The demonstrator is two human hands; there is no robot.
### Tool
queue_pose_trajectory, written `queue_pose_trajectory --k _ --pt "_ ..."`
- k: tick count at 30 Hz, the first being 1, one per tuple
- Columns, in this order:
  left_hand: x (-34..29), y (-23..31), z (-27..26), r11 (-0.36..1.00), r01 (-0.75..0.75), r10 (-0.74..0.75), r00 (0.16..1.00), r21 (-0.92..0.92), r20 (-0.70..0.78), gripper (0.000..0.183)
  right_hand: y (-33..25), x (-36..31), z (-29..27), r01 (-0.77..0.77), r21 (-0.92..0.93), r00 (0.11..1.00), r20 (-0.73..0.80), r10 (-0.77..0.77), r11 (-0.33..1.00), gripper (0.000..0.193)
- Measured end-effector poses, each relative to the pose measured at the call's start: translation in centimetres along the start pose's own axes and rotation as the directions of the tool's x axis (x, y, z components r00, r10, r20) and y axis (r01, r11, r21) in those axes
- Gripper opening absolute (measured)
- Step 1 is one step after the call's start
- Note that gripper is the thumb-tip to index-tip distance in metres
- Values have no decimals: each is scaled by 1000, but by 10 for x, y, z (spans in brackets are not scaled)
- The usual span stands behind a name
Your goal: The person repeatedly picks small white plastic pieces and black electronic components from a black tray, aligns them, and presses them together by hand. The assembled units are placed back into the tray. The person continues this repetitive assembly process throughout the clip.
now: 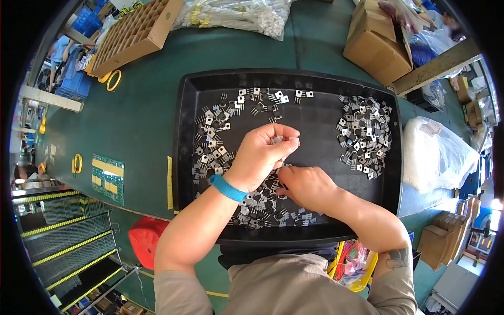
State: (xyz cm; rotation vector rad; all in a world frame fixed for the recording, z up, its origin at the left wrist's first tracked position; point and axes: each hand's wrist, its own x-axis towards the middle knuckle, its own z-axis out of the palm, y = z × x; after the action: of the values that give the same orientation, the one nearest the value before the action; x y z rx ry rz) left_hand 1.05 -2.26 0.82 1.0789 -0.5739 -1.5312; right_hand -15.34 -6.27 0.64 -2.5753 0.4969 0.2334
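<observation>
A black tray [289, 77] lies before me with many three-legged transistors in it. My left hand [262, 155], with a blue wristband [228, 188], is raised over the tray's middle, its thumb and fingers pinched on small pale pieces. Just below and to the right, my right hand [310, 186] is closed, fingertips pointing left at the near pile of transistors [257, 202]; a small dark bit shows at them, too hidden to name. Loose transistors [212, 147] spread along the tray's left side and far edge. A denser heap of transistors [366, 131] sits at the right.
Left of the tray are a green circuit board panel [107, 178] and yellow tape rolls [114, 80]. Beyond it lie a divided cardboard box [131, 37], a clear bag [231, 18] and another carton [375, 47]. A plastic bag [438, 155] lies right; a red stool [146, 241] stands below left.
</observation>
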Motion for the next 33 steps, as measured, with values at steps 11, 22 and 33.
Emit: queue_pose_trajectory --k 11,22,33 --pt "-1 1 5 970 59 -78 994 236 73 14 22 -28 -52 175 318 777 -626 67 932 19" --pt "-4 -1 2 970 66 -98 987 232 130 16 23 -27 -50 190 248 804 -595 -6 950 24" --pt "-4 6 4 978 78 -94 993 192 75 13 18 -29 -54 -2 558 839 -451 305 830 18"
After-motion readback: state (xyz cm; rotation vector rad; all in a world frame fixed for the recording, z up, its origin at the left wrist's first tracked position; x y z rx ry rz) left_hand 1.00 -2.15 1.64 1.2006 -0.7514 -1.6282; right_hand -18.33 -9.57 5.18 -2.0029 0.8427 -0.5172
